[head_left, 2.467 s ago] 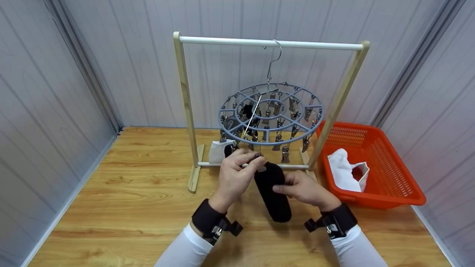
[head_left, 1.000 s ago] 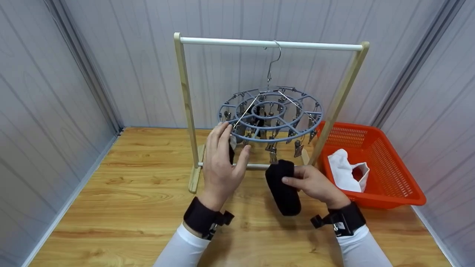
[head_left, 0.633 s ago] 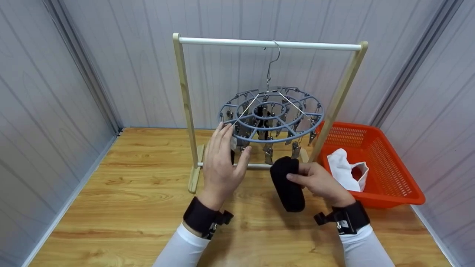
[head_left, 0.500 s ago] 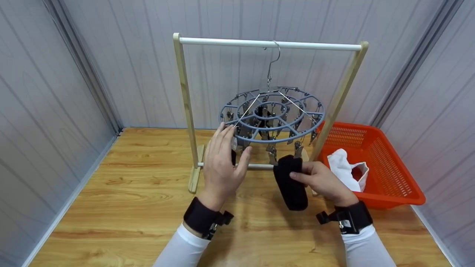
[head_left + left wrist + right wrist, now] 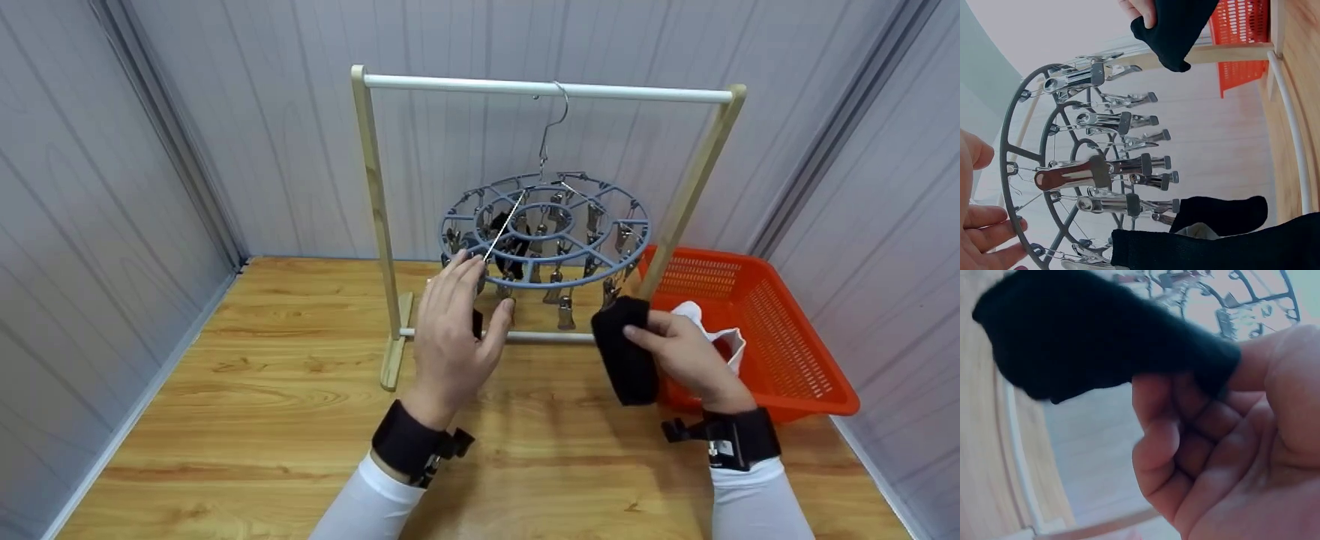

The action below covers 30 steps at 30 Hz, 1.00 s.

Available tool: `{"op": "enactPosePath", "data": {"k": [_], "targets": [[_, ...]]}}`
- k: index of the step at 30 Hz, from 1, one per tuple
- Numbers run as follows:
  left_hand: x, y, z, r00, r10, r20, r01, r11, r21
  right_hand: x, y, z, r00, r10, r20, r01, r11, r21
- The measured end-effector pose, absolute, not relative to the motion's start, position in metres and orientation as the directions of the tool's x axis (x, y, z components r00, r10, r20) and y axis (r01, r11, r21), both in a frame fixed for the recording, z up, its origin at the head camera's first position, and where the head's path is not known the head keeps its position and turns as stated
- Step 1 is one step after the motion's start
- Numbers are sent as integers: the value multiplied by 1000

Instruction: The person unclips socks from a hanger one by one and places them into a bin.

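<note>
My right hand (image 5: 686,356) pinches a black sock (image 5: 626,356) near its upper edge, thumb in front. It hangs just below a metal clip (image 5: 611,291) at the right front of a round grey clip hanger (image 5: 541,285). In the right wrist view the curled fingers (image 5: 1157,439) show beneath the cloth. My left hand (image 5: 454,330) rests its straight fingertips at the hanger's left front rim. Two more black socks hang from clips in the left wrist view: a nearer sock (image 5: 1219,247) and a farther sock (image 5: 1230,215). Left-hand fingers partly hide that side.
A wooden rack with a white top bar (image 5: 465,84) carries the hanger by a metal hook (image 5: 564,112). Several bare clips dangle from the rings. To the right stands an orange basket (image 5: 795,322) holding a white sock (image 5: 737,351), partly behind my right hand.
My left hand has left the clip at the black sock and moved up to the hanger rim, fingers straightening. My right hand has carried the sock right and slightly up. The hanger has turned.
</note>
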<state>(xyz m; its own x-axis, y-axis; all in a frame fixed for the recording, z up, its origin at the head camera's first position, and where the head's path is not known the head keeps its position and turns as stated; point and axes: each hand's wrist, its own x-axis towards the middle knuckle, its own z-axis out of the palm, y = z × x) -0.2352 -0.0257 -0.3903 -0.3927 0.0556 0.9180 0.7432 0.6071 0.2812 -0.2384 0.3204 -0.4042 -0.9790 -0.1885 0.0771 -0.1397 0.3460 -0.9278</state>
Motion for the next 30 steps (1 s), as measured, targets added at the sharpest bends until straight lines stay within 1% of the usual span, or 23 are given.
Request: {"op": "enactPosePath", "data": {"k": [5, 10, 12, 14, 17, 19, 20, 23, 27, 30], "targets": [[-234, -24, -389, -393, 63, 917, 748, 603, 279, -237, 337, -397, -995, -49, 91, -102, 305, -947], [-234, -23, -390, -396, 70, 916, 748, 603, 277, -236, 353, -395, -982, 152, 113, -68, 274, -959], [-234, -23, -390, -400, 75, 913, 748, 602, 278, -237, 358, -395, -956, 256, 146, -61, 314, -948], [-234, -23, -391, -401, 78, 913, 750, 600, 278, -239, 361, -396, -911, 361, 196, -41, 395, -918], [-233, -24, -391, -389, 83, 917, 756, 598, 267, -240, 366, -398, -846, 460, 271, 6, 515, -857], [-234, -24, -392, -384, 84, 920, 757, 599, 261, -241, 369, -399, -831, 471, 297, 30, 570, -821], [-234, -24, -392, -381, 85, 920, 758, 599, 258, -241, 370, -401, -838, 458, 298, 35, 590, -807], [-234, -24, -392, -382, 82, 921, 759, 596, 262, -244, 376, -405, -885, 374, 278, 42, 659, -751], [-234, -23, -392, -385, 84, 919, 758, 597, 264, -249, 383, -414, -947, 223, 233, 4, 731, -683], [-234, -22, -392, -383, 91, 919, 758, 600, 256, -251, 388, -418, -967, 170, 191, 4, 756, -654]]}}
